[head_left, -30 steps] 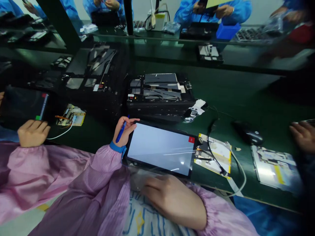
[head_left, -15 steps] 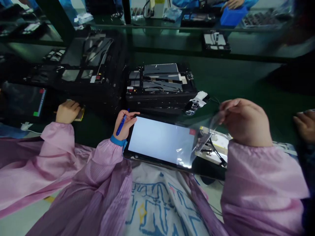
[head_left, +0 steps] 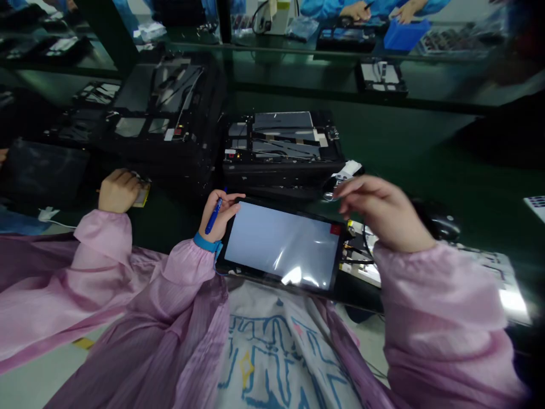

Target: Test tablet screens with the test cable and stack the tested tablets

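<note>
A tablet [head_left: 281, 244] with a lit pale screen lies on the green bench in front of me. My left hand [head_left: 221, 213] rests at its left edge, fingers closed round a blue pen [head_left: 212, 217]. My right hand [head_left: 383, 216] hovers over the tablet's upper right corner with its fingertips pinched together. It holds the edge of a clear film [head_left: 298, 258] that drapes glossy over the screen. Both of my arms are in pink sleeves.
A stack of black trays [head_left: 281, 165] with an opened tablet on top stands just behind the tablet. A circuit board with cables [head_left: 360, 258] and a black mouse [head_left: 443, 224] lie to the right. At the left, another person's hand [head_left: 117, 190] rests beside a dark tablet [head_left: 42, 170].
My right hand rose from the tablet's near edge, lifted the clear film up to the right, then moved left and lower so the film sinks toward the screen. The neighbour's hand moved forward.
</note>
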Available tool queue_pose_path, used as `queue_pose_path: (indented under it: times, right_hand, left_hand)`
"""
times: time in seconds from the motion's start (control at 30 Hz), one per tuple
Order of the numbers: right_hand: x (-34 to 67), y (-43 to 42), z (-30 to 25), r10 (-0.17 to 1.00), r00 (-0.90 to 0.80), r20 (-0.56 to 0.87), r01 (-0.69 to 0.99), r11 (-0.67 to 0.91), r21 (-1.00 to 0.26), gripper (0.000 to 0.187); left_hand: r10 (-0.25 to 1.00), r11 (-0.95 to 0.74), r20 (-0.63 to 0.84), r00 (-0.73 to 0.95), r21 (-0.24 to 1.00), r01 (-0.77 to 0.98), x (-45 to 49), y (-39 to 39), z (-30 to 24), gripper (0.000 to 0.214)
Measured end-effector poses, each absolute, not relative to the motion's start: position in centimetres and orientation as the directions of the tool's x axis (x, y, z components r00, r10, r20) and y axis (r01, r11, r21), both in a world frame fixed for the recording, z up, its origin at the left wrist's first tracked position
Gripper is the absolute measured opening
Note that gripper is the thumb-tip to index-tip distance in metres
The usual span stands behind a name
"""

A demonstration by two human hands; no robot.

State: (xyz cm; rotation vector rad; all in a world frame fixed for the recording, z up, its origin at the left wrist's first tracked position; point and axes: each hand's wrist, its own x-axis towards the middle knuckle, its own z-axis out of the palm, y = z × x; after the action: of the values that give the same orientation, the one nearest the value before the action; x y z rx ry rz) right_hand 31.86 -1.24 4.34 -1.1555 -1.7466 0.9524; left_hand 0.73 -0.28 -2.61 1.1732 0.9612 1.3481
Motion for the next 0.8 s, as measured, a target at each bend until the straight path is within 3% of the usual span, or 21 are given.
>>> queue_pose_path:
  times: [0.07,0.2,0.27,0.33,0.47,0.57,0.7,0.8]
  right_hand:
    - [29.1,-3.2,3.8,0.871,-0.42,0.257,0.444,0.444,-0.779,0.019]
    - [24.9,-5.7,2.9,0.733,-0.649,0.202,0.654,0.674,-0.345,0.058]
    - [24.1,-6.0,2.7,0.729,-0.659,0.183,0.69,0.684,-0.238,0.058]
    - [24.1,-5.8,2.8,0.721,-0.659,0.212,0.692,0.693,-0.205,0.046]
    - [26.0,-5.0,3.8,0.7,-0.614,0.363,0.658,0.709,-0.254,0.017]
    - [28.9,-4.2,4.8,0.731,-0.484,0.481,0.626,0.673,-0.393,0.008]
    - [33.1,-3.5,5.5,0.835,-0.216,0.507,0.592,0.525,-0.612,0.004]
    - [35.1,-3.2,5.3,0.876,-0.046,0.48,0.607,0.406,-0.683,0.002]
  left_hand:
    - [0.989,-0.125,0.136,0.053,0.976,-0.178,0.6,-0.3,-2.6,0.032]
    - [0.986,-0.144,0.154,0.064,0.98,-0.14,0.5,-0.3,-2.7,0.031]
    - [0.986,-0.145,0.155,0.06,0.979,-0.144,0.5,-0.3,-2.7,0.032]
    - [0.987,-0.139,0.15,0.064,0.978,-0.157,0.5,-0.3,-2.7,0.033]
    - [0.988,-0.132,0.144,0.063,0.978,-0.163,0.6,-0.3,-2.6,0.032]
    - [0.988,-0.127,0.14,0.065,0.977,-0.172,0.5,-0.3,-2.6,0.032]
    - [0.99,-0.109,0.123,0.064,0.976,-0.187,0.5,-0.3,-2.8,0.03]
    - [0.991,-0.101,0.114,0.063,0.978,-0.185,0.5,-0.2,-2.9,0.03]
